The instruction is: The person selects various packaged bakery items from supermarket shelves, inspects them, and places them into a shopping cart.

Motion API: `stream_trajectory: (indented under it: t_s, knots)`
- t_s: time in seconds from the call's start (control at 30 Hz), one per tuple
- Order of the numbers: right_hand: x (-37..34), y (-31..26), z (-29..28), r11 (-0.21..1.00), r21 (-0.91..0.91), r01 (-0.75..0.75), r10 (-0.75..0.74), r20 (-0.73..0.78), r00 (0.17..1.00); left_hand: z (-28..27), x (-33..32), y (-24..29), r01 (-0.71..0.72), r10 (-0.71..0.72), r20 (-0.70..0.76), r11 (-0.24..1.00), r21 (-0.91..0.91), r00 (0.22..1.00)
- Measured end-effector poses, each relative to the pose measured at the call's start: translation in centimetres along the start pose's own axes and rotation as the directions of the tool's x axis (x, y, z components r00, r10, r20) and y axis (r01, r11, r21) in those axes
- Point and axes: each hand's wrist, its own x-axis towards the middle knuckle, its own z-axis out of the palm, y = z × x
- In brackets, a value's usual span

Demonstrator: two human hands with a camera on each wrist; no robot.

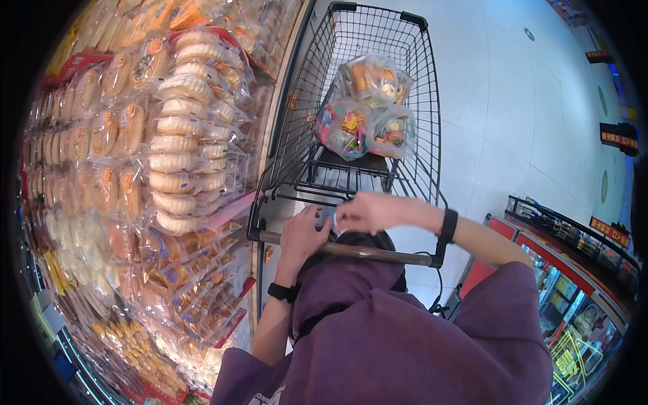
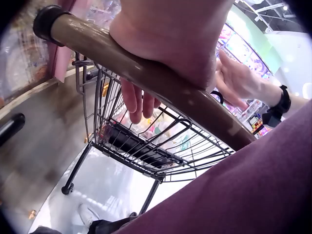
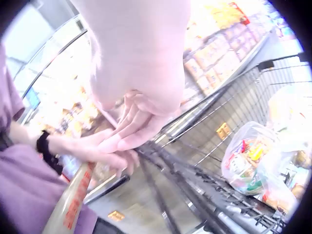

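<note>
My left hand (image 1: 304, 233) rests with the heel of the palm on the brown handlebar (image 2: 146, 75) of a black wire shopping cart (image 1: 435, 101). Its fingers hang loosely over the far side of the bar, as the left wrist view shows. Just beyond the handlebar, my right hand (image 1: 368, 212) is close to the left one, wrist bent and fingers pointing toward it. In the right wrist view its extended fingers (image 3: 131, 124) overlap the left hand. A small pale-blue patch shows between the hands in the head view; I cannot tell what it is.
Filled clear plastic bags (image 1: 344, 128) sit inside the cart. Along the left runs a shelf stacked with packaged breads (image 1: 179, 162), close to the cart's side. Pale floor (image 1: 499, 115) stretches to the right, with a red-edged display case (image 1: 520, 236) at the lower right.
</note>
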Motion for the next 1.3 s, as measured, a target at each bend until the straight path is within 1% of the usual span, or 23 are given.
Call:
stream_trajectory:
  t_s: [0.03, 0.07, 0.1, 0.13, 0.17, 0.2, 0.23, 0.33, 0.4, 0.5, 0.57, 0.6, 0.7, 0.8, 0.87, 0.9, 0.93, 0.97, 1.0, 1.03, 1.07, 1.2, 1.3]
  knots:
    - [0.9, 0.4, -1.8, 1.0, -0.002, -0.006, 0.006, -0.076, 0.997, 0.0, 0.0, -0.1, -0.002, 0.002, -0.029, 1.0, -0.013, 1.0]
    - [2.5, 3.5, -3.3, 0.95, -0.18, 0.255, -0.297, -0.272, 0.915, 0.0, 0.1, -0.2, 0.005, -0.005, -0.041, 1.0, -0.013, 0.999]
    - [2.4, 3.8, -5.4, 0.978, -0.063, 0.201, -0.21, -0.357, 0.91, 0.3, 0.2, 0.0, 0.013, -0.014, -0.049, 1.0, -0.02, 0.999]
    - [2.1, 3.0, -7.6, 0.993, 0.109, 0.053, -0.012, -0.345, 0.939, 0.4, 0.2, -0.2, 0.023, -0.024, -0.059, 0.999, -0.023, 0.998]
    - [2.2, 2.8, -9.7, 0.981, 0.183, -0.064, 0.125, -0.344, 0.931, 0.6, 0.2, -0.4, 0.014, -0.016, -0.076, 1.0, -0.023, 0.997]
    - [2.5, 4.2, -11.5, 0.971, 0.23, -0.059, 0.148, -0.394, 0.907, 0.9, 0.2, -0.6, 0.003, -0.005, -0.09, 1.0, -0.026, 0.996]
    - [2.9, 5.6, -13.5, 0.972, 0.218, -0.088, 0.181, -0.455, 0.872, 1.1, 0.3, -0.8, -0.01, 0.007, -0.107, 1.0, -0.025, 0.994]
    - [3.4, 12.0, -18.5, 0.957, 0.182, -0.224, 0.289, -0.618, 0.731, 1.0, 0.5, -0.6, 0.027, -0.027, -0.077, 1.0, 0.005, 0.997]
    - [3.7, 16.3, -20.6, 0.91, 0.279, -0.308, 0.413, -0.684, 0.602, 0.4, 0.5, -0.2, 0.05, -0.05, -0.061, 0.999, 0.002, 0.997]
    - [3.2, 21.4, -21.7, 0.833, 0.512, -0.209, 0.548, -0.712, 0.439, 0.6, 0.6, -0.3, 0.056, -0.056, -0.059, 0.998, 0.003, 0.997]
    - [3.0, 24.7, -22.2, 0.796, 0.579, -0.178, 0.593, -0.683, 0.426, 0.8, 0.6, -0.4, 0.05, -0.05, -0.066, 0.999, 0.004, 0.997]
    - [3.3, 25.4, -22.3, 0.774, 0.613, -0.159, 0.614, -0.668, 0.42, 0.7, 0.7, -0.4, 0.047, -0.046, -0.071, 0.999, 0.005, 0.996]
    - [4.0, 27.0, -22.1, 0.785, 0.587, -0.197, 0.608, -0.671, 0.424, 0.4, 0.8, 0.0, 0.06, -0.059, -0.048, 0.998, 0.01, 0.997]
    - [5.5, 26.9, -22.5, 0.844, 0.41, -0.345, 0.525, -0.76, 0.382, 0.2, 1.0, 0.0, 0.066, -0.066, -0.006, 0.998, 0.008, 0.998]
    - [6.8, 28.3, -23.8, 0.86, 0.192, -0.472, 0.389, -0.846, 0.365, 0.2, 1.0, 0.1, 0.067, -0.067, 0.003, 0.998, 0.002, 0.998]
    - [7.5, 28.4, -24.3, 0.846, 0.08, -0.528, 0.312, -0.876, 0.368, 0.2, 1.0, 0.0, 0.068, -0.068, 0.0, 0.998, 0.002, 0.998]
    - [7.9, 28.6, -24.7, 0.84, -0.017, -0.543, 0.246, -0.879, 0.409, 0.3, 1.0, 0.0, 0.07, -0.07, -0.002, 0.998, 0.002, 0.998]
    - [8.4, 28.7, -25.1, 0.813, -0.197, -0.548, 0.105, -0.876, 0.471, 0.2, 1.1, 0.0, 0.066, -0.066, -0.009, 0.998, 0.01, 0.998]
    - [8.9, 29.3, -25.6, 0.757, -0.369, -0.54, -0.03, -0.844, 0.535, 0.2, 1.1, 0.0, 0.063, -0.063, -0.014, 0.998, 0.016, 0.998]
    - [9.3, 30.0, -25.8, 0.675, -0.525, -0.518, -0.152, -0.786, 0.599, 0.2, 1.0, 0.1, 0.061, -0.06, -0.013, 0.998, 0.022, 0.998]
    - [9.7, 30.5, -26.5, 0.574, -0.605, -0.551, -0.014, -0.68, 0.733, 0.3, 1.1, 0.1, 0.054, -0.054, -0.021, 0.998, 0.019, 0.998]
    - [11.7, 30.7, -26.8, 0.684, -0.367, -0.63, 0.22, -0.72, 0.658, 0.4, 1.1, 0.0, 0.042, -0.042, -0.03, 0.999, 0.019, 0.999]
    - [11.0, 30.6, -26.9, 0.647, -0.502, -0.574, 0.075, -0.707, 0.703, 0.5, 1.2, -0.1, 0.041, -0.04, -0.04, 0.999, 0.032, 0.998]
